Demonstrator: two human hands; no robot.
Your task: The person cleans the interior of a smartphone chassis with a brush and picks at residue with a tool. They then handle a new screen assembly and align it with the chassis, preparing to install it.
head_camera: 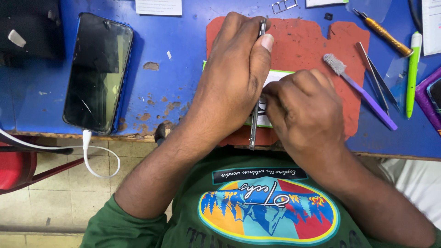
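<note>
Left hand [232,76] grip closed around a thin phone [255,110] stood on its edge, thumb pressed along the top side; phone runs from above the grip down past the tabletop [174,59] edge. Right hand [305,110] grip curled tight just right of it, fingertips at the phone's side, what it pinches is hidden. Under both: red work mat [303,41] and a white card [278,76]. Right of the grip: purple brush [358,89], tweezers [374,76], green pen [412,73], yellow-handled screwdriver [383,33]. Far left: black smartphone [97,71] with white cable [94,156]. Looks like edge work on the phone, separating or seating a part; next move likely needs steady hold and fine fingertip pressure.
</note>
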